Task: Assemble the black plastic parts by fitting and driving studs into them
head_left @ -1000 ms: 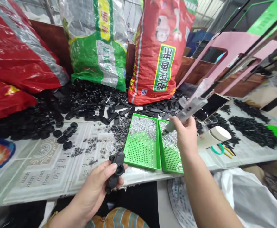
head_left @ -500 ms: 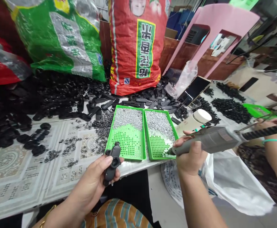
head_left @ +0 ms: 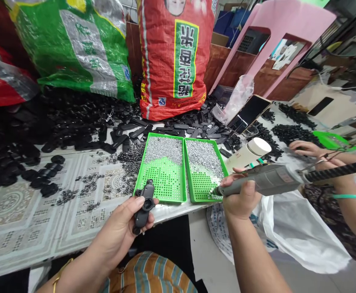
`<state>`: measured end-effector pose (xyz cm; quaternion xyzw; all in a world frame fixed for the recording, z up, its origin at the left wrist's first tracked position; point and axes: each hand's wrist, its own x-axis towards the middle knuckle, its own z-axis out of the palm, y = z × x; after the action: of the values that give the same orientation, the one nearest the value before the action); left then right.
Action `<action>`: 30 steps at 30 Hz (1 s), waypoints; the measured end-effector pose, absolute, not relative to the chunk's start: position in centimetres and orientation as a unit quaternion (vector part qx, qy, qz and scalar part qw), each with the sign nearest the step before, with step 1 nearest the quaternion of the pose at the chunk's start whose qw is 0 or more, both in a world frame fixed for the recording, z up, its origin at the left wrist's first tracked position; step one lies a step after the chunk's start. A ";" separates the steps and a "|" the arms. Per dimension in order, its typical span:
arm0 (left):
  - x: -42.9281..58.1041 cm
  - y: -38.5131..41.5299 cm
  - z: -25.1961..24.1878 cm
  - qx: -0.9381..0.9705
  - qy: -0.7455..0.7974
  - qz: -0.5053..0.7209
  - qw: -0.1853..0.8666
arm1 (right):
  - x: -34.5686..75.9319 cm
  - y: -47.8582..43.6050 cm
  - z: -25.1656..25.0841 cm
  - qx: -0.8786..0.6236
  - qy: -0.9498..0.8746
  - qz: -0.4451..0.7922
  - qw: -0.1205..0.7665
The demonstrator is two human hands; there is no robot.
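Observation:
My left hand (head_left: 129, 219) is closed around a black plastic part (head_left: 144, 207) with a round hole in its middle, held in front of the table edge. In my right hand (head_left: 241, 199) is a grey electric screwdriver (head_left: 265, 180), its body lying nearly level and its tip pointing left. That tip is at the near right corner of the right green tray (head_left: 190, 179), among small silvery pieces; whether a piece sits on it I cannot tell. The left green tray (head_left: 185, 175) stands alongside. Both trays have perforated floors and hold small silvery pieces, heaped toward the far end.
Black plastic parts (head_left: 74, 122) are piled along the back and left. A red sack (head_left: 162, 61) and a green sack (head_left: 74, 49) stand behind them. A white bottle (head_left: 251, 152) and a phone (head_left: 251, 112) are right of the trays. A co-worker's hands (head_left: 312, 150) are at far right.
The screwdriver and my right hand have shifted slightly left, tip still at the right tray. A co-worker's hand has reached toward the black parts. My left hand keeps its hold.

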<state>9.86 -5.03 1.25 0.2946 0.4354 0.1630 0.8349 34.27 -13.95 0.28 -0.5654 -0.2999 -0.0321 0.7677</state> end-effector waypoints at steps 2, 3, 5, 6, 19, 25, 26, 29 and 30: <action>9.8 -5.0 1.3 0.299 0.433 0.163 0.835 | 34.3 -14.0 0.3 -0.563 -0.303 -0.035 0.768; 9.8 -5.0 1.3 0.301 0.432 0.161 0.835 | 34.3 -14.0 0.2 -0.561 -0.305 -0.035 0.769; 9.8 -5.0 1.4 0.301 0.430 0.158 0.836 | 34.3 -14.0 0.2 -0.556 -0.306 -0.029 0.772; 9.8 -5.0 1.4 0.300 0.430 0.157 0.837 | 34.3 -14.0 0.2 -0.554 -0.307 -0.025 0.774; 10.1 -5.0 1.5 0.299 0.422 0.172 0.839 | 33.6 -13.8 2.2 -0.538 -0.288 -0.025 0.792; 10.4 -5.2 1.6 0.297 0.404 0.205 0.840 | 28.6 -11.9 7.8 -0.451 -0.327 0.127 0.821; 10.4 -5.2 1.5 0.301 0.399 0.207 0.841 | 27.5 -11.5 8.4 -0.437 -0.344 0.163 0.815; 10.4 -5.2 1.1 0.307 0.389 0.219 0.841 | 24.7 -10.3 9.5 -0.399 -0.371 0.227 0.807; 10.4 -5.2 1.0 0.306 0.386 0.224 0.841 | 24.0 -10.0 9.5 -0.390 -0.371 0.239 0.808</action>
<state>10.40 -5.19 0.99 0.3057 0.3862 0.2240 0.8410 24.05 -9.99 9.55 -0.3903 -0.3711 0.2389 0.8080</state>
